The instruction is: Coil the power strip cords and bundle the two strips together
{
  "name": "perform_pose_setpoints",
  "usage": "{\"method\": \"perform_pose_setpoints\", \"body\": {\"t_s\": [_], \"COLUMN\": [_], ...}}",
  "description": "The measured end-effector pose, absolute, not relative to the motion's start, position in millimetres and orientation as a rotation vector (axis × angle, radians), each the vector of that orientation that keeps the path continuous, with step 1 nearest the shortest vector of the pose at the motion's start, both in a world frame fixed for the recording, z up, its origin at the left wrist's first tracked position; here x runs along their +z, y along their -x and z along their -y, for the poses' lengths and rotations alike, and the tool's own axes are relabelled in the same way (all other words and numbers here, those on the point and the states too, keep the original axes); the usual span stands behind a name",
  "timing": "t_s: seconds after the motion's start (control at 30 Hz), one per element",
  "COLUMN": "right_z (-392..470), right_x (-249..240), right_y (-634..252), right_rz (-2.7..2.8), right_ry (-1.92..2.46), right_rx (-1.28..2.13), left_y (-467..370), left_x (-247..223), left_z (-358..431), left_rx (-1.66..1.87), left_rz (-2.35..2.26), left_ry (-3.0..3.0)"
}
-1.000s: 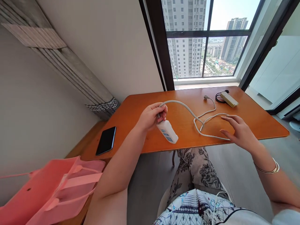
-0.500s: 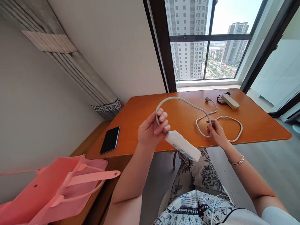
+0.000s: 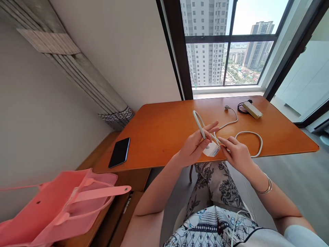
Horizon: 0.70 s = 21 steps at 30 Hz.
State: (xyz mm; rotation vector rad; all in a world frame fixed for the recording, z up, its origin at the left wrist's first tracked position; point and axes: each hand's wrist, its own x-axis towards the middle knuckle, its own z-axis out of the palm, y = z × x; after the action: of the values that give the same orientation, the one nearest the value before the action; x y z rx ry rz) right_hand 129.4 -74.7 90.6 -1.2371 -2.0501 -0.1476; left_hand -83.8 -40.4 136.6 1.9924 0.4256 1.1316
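One worktop (image 3: 159, 137): left hand (image 3: 194, 147) and right hand (image 3: 238, 154), apart half a second ago, now nearly meet, so both seem to handle one white cord (image 3: 197, 120).
One pink bag (image 3: 58, 206) sits left of the left fingers (image 3: 212, 126); one power strip (image 3: 212, 151) just under them; one smartphone (image 3: 119, 152) to their left; beyond the right fingers (image 3: 226, 141), one gold-coloured block (image 3: 253, 110) and one plug (image 3: 226, 107). Left fingers, partly spread, hold the cord's loop; right fingers pinch it.

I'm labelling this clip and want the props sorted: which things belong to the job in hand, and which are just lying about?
In hand:
- cord, held by the left hand and right hand
- white block, by the left hand
- plug, on the table

Lying about:
- phone
- gold block
- black cable
- pink bag
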Motion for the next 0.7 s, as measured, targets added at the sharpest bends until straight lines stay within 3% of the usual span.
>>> {"method": "perform_pose_setpoints", "body": {"t_s": [0.2, 0.4, 0.7], "right_z": [95, 100, 89], "right_x": [103, 116, 140], "right_y": [-121, -122, -138], "right_rz": [2.128, 2.097, 2.010], "right_ry": [1.079, 0.839, 0.834], "right_rx": [-0.356, -0.322, -0.367], "left_y": [69, 68, 71], "left_x": [135, 136, 147], "left_z": [32, 39, 50], "left_rx": [1.077, 0.860, 0.467], "left_rz": [-0.626, -0.790, -0.538], "left_ry": [-2.403, -2.122, -1.958]}}
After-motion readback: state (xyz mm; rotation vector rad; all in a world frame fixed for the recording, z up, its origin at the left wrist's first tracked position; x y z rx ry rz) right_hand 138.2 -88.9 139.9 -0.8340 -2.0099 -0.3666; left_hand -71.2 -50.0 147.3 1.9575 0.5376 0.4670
